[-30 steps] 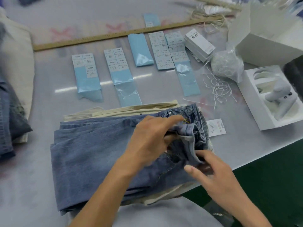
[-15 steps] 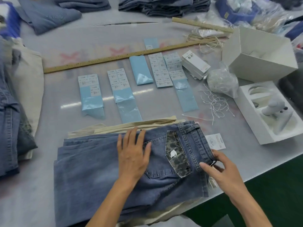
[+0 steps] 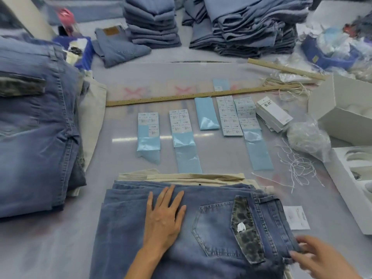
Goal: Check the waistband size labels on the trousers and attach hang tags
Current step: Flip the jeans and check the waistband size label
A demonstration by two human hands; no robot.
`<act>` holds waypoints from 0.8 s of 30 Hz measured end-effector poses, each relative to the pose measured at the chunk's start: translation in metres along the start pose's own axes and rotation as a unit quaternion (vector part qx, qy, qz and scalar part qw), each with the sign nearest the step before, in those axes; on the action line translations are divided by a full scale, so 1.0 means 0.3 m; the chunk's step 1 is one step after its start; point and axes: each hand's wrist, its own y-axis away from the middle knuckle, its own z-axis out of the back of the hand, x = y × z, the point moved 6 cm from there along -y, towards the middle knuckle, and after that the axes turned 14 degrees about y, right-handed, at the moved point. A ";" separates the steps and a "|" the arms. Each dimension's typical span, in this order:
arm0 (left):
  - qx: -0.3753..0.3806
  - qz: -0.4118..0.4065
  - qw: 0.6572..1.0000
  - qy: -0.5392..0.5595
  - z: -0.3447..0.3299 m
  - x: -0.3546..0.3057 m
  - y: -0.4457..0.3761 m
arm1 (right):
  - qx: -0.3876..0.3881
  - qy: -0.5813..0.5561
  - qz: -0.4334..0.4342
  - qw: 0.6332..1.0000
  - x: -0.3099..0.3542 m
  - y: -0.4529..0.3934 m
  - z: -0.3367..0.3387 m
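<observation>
The folded jeans [image 3: 201, 228] lie lengthwise left to right, waistband [image 3: 275, 222] under the right hand [image 3: 320, 258], which pinches its near corner. The left hand [image 3: 164, 218] presses flat, fingers straight, on the legs, away from the waistband.

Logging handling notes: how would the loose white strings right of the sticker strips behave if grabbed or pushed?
The strings look thin and limp, so probably floppy and very light. They lie tangled, so likely several lift together. Pushed, they would probably drag across the table rather than roll.
</observation>
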 end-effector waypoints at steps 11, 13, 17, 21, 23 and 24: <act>-0.048 0.139 0.989 0.005 0.101 0.283 0.041 | -0.133 0.351 0.150 0.915 0.434 -0.143 -0.230; -0.068 0.141 0.988 0.011 0.107 0.279 0.042 | -0.152 0.340 0.145 0.916 0.426 -0.193 -0.235; -0.097 0.128 0.987 0.022 0.106 0.272 0.039 | -0.175 0.373 0.124 0.903 0.414 -0.200 -0.224; -0.127 0.119 0.984 0.034 0.101 0.281 0.040 | -0.232 0.287 0.144 0.918 0.471 -0.151 -0.207; -0.147 0.113 0.982 0.035 0.098 0.286 0.043 | -0.279 0.269 0.160 0.908 0.486 -0.140 -0.202; -0.154 0.109 0.982 0.033 0.094 0.288 0.043 | -0.295 0.266 0.161 0.904 0.490 -0.136 -0.202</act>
